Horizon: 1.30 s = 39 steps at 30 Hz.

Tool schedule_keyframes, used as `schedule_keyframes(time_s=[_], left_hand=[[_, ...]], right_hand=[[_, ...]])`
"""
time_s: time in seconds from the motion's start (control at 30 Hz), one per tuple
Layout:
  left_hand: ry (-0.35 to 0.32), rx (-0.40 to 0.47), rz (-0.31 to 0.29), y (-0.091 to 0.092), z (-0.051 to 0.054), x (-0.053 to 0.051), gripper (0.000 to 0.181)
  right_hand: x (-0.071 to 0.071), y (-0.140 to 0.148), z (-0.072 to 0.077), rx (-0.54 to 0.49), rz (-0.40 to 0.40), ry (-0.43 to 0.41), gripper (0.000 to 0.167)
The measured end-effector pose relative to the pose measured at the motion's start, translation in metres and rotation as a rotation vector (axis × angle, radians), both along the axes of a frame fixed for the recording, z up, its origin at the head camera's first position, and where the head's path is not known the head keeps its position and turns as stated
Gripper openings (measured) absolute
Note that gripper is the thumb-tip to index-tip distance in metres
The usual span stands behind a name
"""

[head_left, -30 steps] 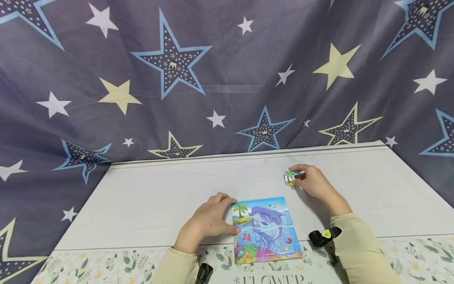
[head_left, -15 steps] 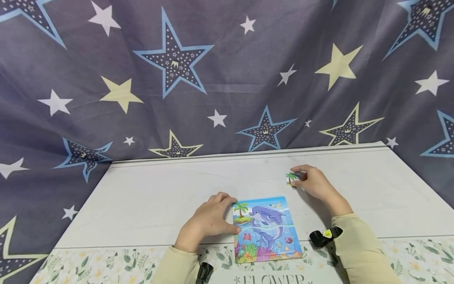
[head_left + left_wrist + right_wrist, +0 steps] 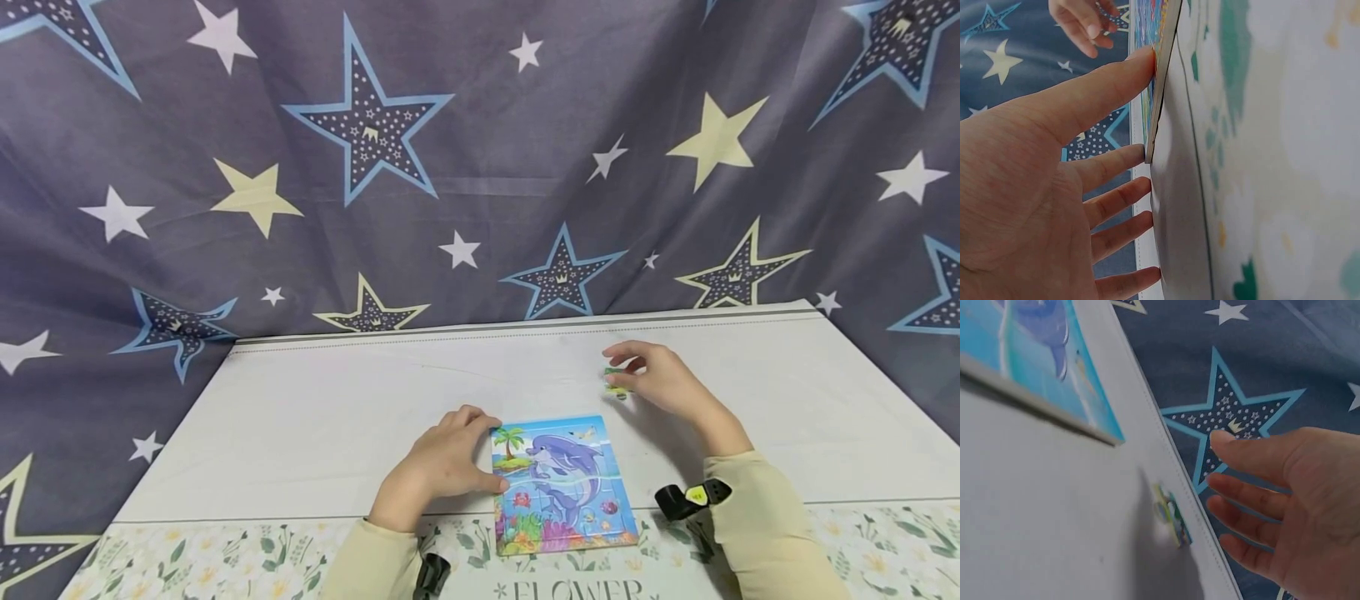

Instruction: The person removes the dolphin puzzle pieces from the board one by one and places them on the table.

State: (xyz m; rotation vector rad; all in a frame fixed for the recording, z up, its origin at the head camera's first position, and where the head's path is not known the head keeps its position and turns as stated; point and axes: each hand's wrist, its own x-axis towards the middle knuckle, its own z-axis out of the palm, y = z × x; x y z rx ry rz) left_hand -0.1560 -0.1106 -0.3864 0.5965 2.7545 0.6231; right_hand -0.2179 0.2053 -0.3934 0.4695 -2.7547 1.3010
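A square dolphin jigsaw puzzle (image 3: 558, 483) lies flat near the front of the white table. My left hand (image 3: 442, 467) rests along its left side, thumb on the edge (image 3: 1150, 103) and index fingertip at the upper corner, the other fingers spread straight. Farther back and to the right, my right hand (image 3: 663, 379) hovers beside a small loose puzzle piece (image 3: 1172, 515) with green on it. In the right wrist view a gap separates the relaxed fingers from the piece, which sits on the white surface; in the head view the thumb covers part of it.
A dark curtain (image 3: 480, 167) printed with stars hangs behind the table's back edge. The white tabletop (image 3: 337, 425) stretches left of the puzzle. Along the front runs a floral cover (image 3: 225, 554) with lettering.
My right hand has let go of the small puzzle piece, which showed a palm tree earlier, and its fingers have lifted slightly. The left hand and the dolphin puzzle have stayed put.
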Motion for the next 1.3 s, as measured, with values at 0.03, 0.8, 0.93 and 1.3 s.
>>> schedule_keyframes(time_s=[0.03, 0.8, 0.93, 1.3], left_hand=[[-0.001, 0.0, 0.0, 0.0, 0.0, 0.0, 0.078], [-0.005, -0.015, 0.014, -0.003, 0.0, -0.002, 0.079], [-0.005, -0.02, 0.013, -0.002, 0.0, -0.002, 0.08], [0.003, -0.03, -0.002, 0.001, 0.001, -0.001, 0.08]], right_hand=[[0.001, -0.001, 0.001, -0.003, 0.007, -0.002, 0.033], [0.009, -0.053, 0.008, 0.035, 0.302, -0.07, 0.024], [0.013, -0.061, 0.008, 0.049, 0.32, -0.093, 0.022], [0.019, -0.071, 0.0, 0.062, 0.423, -0.083, 0.021]])
